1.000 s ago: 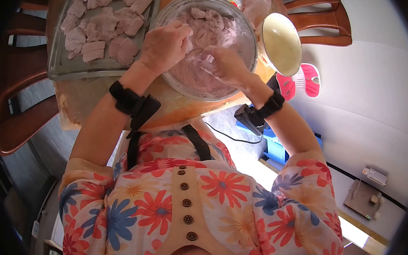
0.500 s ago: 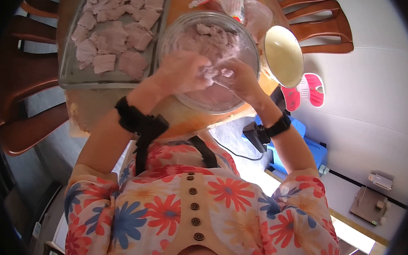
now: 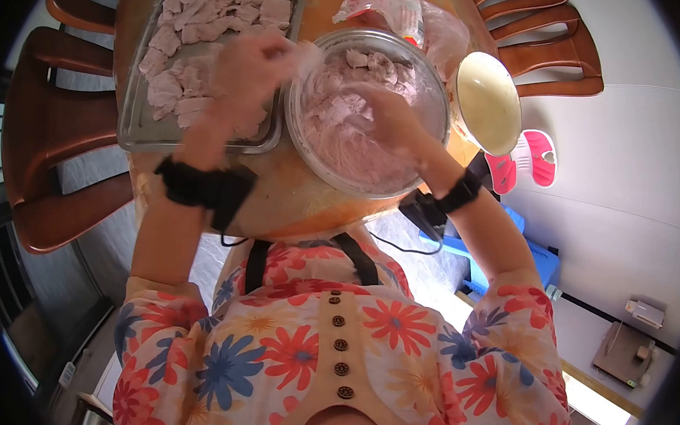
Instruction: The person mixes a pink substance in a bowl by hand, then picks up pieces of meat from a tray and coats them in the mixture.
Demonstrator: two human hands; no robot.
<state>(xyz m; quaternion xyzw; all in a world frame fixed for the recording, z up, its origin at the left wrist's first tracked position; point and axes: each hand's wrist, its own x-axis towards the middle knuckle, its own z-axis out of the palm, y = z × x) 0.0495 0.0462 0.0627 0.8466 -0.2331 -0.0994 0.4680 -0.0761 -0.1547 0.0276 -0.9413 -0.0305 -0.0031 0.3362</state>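
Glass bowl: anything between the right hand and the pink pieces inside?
Nothing visible. The right hand is inside the glass bowl, on the pink pieces. The left hand, blurred, is over the tray beside it.

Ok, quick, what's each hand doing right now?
Left hand: blurred above the tray; grip cannot be told.
Right hand: down among the pieces in the bowl; grip hidden.

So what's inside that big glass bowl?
The glass bowl holds a heap of pale pinkish-purple pieces. The right hand is in it and covers the pieces beneath it. The heap hides the bowl's bottom.
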